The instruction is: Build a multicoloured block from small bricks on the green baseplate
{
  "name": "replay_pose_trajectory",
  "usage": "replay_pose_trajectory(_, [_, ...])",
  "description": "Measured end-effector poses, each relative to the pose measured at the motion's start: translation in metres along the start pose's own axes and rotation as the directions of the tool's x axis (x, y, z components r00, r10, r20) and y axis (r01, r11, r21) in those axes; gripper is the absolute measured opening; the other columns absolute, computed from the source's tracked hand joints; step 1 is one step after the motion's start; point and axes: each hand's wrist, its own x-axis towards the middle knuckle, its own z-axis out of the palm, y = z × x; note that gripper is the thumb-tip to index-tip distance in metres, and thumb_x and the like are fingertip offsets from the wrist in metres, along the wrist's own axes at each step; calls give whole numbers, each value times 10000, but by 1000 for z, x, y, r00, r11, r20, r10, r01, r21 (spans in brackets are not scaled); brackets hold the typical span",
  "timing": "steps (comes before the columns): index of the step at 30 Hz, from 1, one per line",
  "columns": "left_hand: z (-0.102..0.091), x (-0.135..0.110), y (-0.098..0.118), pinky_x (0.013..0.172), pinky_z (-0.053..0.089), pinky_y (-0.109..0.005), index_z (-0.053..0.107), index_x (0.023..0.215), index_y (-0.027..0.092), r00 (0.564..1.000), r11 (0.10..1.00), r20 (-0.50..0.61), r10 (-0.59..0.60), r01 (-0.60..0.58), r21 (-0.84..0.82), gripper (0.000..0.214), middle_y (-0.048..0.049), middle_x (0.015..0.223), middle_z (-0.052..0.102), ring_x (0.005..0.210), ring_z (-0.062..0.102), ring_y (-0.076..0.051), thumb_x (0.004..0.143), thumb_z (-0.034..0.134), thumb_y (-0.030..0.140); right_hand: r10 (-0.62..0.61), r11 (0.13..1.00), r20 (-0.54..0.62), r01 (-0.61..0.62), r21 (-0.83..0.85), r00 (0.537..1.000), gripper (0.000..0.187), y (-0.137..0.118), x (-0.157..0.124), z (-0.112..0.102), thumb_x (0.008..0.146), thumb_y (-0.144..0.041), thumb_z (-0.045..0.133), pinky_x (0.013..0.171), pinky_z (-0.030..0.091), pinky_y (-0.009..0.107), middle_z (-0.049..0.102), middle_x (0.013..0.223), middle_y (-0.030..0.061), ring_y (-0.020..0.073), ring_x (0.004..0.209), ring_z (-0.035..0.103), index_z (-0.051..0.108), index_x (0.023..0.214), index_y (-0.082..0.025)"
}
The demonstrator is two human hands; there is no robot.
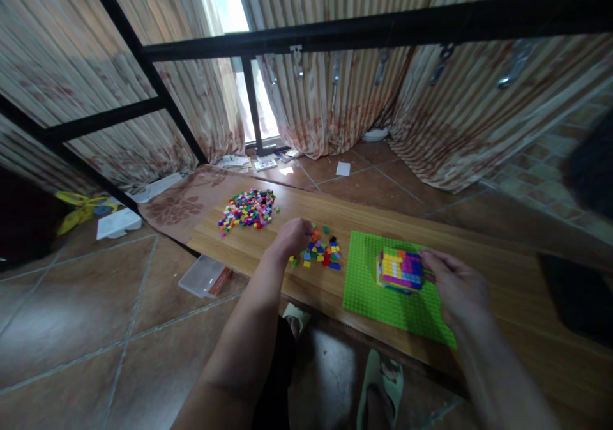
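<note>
Block build [400, 270] stands on the green baseplate [366, 302], toward the right end of the desk [311, 289]. Joined bricks make a compact, roughly boxy mass; coloured bands on its near side suggest more than one layer. Top: yellow and pale bricks on the left, purple and magenta to the right, some orange at the far edge. Green studs show to the left of the build and on its near side.

Right hand [454, 283] is at the build's right side, fingers drawn in narrow by its far right corner. Contact looks likely; whether they grip the build or a separate brick, cannot tell.

Left hand [293, 235] reaches to the far left edge of the small brick cluster [320, 252], just left of the baseplate. Fingers bent down and close together; whether a brick is between them, cannot tell.

Progress, as judged: a solid body is up, well past a first row. Whether the top layer is complete is too fine to make out.

Left over: the small cluster, mixed colours, loosely spread, plus the much larger brick heap [248, 209] at the desk's far left, well apart from the baseplate. Plenty of loose bricks in both; how many belong in the build, cannot say.
</note>
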Motion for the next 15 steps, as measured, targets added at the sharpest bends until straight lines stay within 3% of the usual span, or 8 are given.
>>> replay_pose_trajectory(6, [-11,-3,6,625,405,-221,722,808,124,999,992,-44,2,-8,-126,237,-12,630,629,617,514,-122,690,521,81,2,1000,7,-1,-13,1000,250,1,1,-1,636,-383,739,710,531,349,723,820,35,186,740,655,728,818,-212])
replay_pose_trajectory(9, [-16,-8,8,617,413,-222,728,796,145,996,972,-8,84,-84,-219,206,-15,660,650,626,536,-128,681,562,108,-6,1000,-1,6,-13,1000,242,0,0,0,637,-378,732,722,533,357,722,818,35,191,746,657,728,815,-215])
replay_pose_trajectory(12, [-17,-19,16,725,457,-247,742,839,201,967,947,103,232,-200,-251,223,-23,791,695,756,601,-162,649,640,142,-6,1000,-7,6,-8,1000,254,-2,0,0,630,-380,734,744,536,373,726,830,41,201,761,660,730,820,-212])
replay_pose_trajectory(15, [-11,-32,31,878,444,-293,747,861,223,923,934,174,344,-319,-158,249,-49,962,702,942,605,-209,631,680,156,-13,1000,-1,12,-24,1000,240,-2,0,1,639,-384,730,770,532,379,724,824,35,198,765,659,728,810,-215])
